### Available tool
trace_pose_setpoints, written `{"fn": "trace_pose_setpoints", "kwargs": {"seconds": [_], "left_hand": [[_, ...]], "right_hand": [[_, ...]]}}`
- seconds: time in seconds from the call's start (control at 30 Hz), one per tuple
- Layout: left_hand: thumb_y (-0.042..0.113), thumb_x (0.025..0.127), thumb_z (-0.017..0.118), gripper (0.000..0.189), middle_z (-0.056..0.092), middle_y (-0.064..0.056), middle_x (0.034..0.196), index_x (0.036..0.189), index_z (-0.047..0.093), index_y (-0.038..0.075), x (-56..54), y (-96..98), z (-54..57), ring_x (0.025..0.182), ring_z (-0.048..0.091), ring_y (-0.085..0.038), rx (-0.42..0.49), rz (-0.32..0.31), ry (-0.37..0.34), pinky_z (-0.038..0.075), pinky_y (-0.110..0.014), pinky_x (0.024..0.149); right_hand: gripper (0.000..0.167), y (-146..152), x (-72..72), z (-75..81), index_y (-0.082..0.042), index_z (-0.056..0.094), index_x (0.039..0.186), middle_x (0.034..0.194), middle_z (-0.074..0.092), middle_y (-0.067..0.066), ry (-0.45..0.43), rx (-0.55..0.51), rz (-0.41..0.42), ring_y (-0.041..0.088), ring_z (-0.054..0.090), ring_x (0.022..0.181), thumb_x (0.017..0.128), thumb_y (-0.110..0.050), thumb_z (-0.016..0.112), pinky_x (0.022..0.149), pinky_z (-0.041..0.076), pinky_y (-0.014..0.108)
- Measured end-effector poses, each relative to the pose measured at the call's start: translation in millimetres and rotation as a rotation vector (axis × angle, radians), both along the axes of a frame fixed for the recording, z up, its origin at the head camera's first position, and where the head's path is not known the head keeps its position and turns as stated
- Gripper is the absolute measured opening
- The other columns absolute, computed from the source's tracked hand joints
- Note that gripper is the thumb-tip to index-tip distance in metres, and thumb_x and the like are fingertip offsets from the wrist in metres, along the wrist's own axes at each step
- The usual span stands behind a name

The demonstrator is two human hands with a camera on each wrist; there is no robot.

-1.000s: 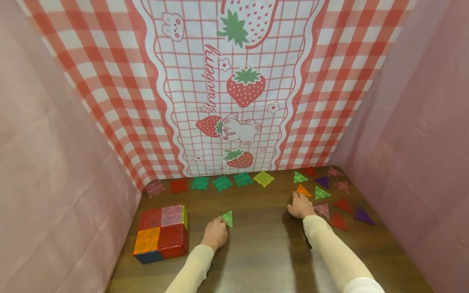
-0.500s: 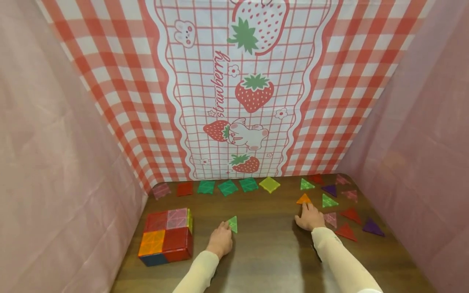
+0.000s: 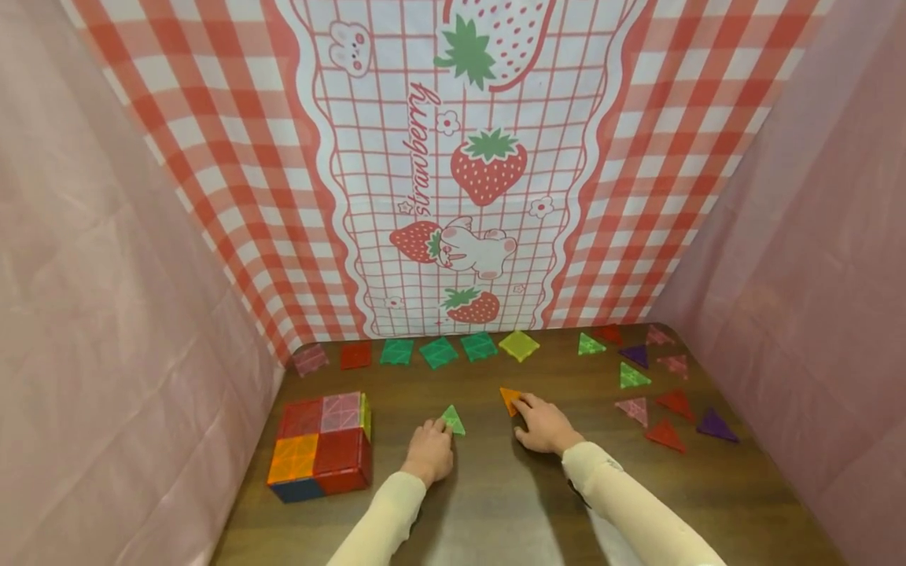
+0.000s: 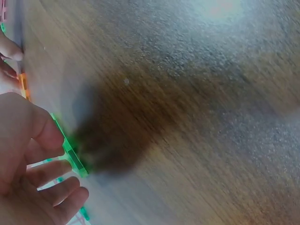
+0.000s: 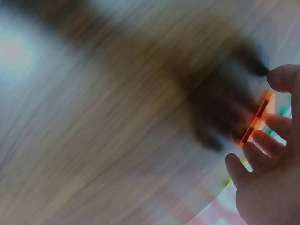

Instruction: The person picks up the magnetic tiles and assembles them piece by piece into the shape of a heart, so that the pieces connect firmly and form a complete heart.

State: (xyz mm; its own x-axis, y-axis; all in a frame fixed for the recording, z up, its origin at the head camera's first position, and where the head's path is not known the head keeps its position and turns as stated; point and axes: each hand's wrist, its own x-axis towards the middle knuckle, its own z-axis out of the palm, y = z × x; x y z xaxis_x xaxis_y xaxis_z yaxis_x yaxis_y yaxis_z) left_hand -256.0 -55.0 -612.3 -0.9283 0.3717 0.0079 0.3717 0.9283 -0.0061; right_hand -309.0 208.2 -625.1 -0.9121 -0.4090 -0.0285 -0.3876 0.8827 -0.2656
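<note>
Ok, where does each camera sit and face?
Head: on the head, facing forward and down at the table; left hand, right hand, sleeves show.
Left wrist: on that wrist, facing the green triangle; both hands partly show.
Right wrist: on that wrist, facing the orange triangle; right hand shows.
Shared: head and left wrist both show the orange triangle.

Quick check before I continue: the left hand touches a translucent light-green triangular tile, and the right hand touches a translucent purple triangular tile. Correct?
Not quite: the right hand touches a translucent orange triangular tile, not a purple one; the head view shows this. The left hand touches the translucent light-green triangular tile, as you said.
</note>
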Motion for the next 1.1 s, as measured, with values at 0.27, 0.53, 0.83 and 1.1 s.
{"fn": "trace_pose_setpoints", "kwargs": {"seconds": [0.27,0.53,0.83,1.1], "left_hand": [[0.025,0.091,0.068,0.043,0.062,-0.008,0.125,0.129,0.068,0.005,0.8,11.2,-3.2,0.109,0.058,-0.028,-0.017,0.007,-0.01,0.052,-0.04,0.091],[0.026,0.093,0.068,0.036,0.059,-0.012,0.123,0.123,0.069,0.007,2.3,17.0,-4.7,0.107,0.057,-0.027,-0.009,-0.019,-0.011,0.052,-0.04,0.091],[0.025,0.096,0.064,0.047,0.051,-0.01,0.151,0.142,0.058,0.014,-0.1,17.0,-10.9,0.139,0.048,-0.027,0.031,-0.044,-0.069,0.047,-0.046,0.106],[0.027,0.093,0.069,0.047,0.055,-0.007,0.147,0.138,0.062,0.017,-3.3,20.5,-11.4,0.132,0.054,-0.026,-0.016,-0.061,0.013,0.05,-0.043,0.1]], "right_hand": [[0.06,-39.8,8.3,-4.4,-0.001,0.054,0.143,0.15,0.049,0.019,0.032,0.019,0.102,0.037,0.05,0.136,0.092,-0.029,0.068,0.109,0.042,0.053],[0.058,-62.3,16.1,-5.2,-0.006,0.053,0.146,0.154,0.045,0.02,-0.027,-0.018,0.157,0.037,0.046,0.141,0.096,-0.033,0.065,0.113,0.039,0.054],[0.059,-63.5,20.3,-7.3,-0.009,0.052,0.148,0.157,0.042,0.018,-0.06,-0.004,0.145,0.037,0.045,0.142,0.096,-0.033,0.065,0.114,0.039,0.055],[0.056,-53.9,19.8,-7.3,-0.012,0.053,0.147,0.157,0.042,0.02,-0.026,-0.035,0.128,0.04,0.046,0.141,0.096,-0.032,0.065,0.111,0.04,0.058]]}}
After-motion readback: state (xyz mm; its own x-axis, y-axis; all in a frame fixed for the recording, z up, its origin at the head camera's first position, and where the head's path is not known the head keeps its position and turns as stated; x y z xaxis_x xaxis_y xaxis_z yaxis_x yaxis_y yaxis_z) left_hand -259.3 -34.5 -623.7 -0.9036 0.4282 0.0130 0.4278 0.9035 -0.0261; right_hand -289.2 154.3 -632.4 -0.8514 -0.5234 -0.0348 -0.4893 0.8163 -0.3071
